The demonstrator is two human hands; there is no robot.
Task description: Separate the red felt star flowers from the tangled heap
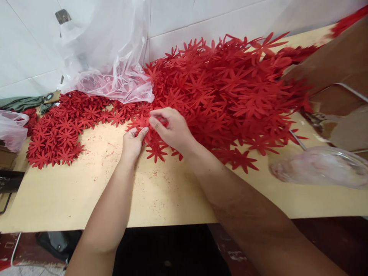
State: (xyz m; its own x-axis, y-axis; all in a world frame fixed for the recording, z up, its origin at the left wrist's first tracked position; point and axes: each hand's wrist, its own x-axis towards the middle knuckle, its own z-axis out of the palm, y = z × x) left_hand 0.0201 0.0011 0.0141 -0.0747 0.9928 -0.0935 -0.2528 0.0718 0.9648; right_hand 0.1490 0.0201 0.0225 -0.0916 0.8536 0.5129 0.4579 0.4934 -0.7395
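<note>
A big heap of red flower-shaped cut-outs covers the back of a pale wooden table. A flatter spread of the same red flowers lies at the left. My left hand and my right hand meet at the near edge of the heap. Both pinch a red flower piece between thumb and fingers; the fingers hide much of it.
A clear plastic bag lies against the white tiled wall at the back left. Another plastic bag sits at the far left edge. A blurred clear plastic item and a brown cardboard box stand at the right.
</note>
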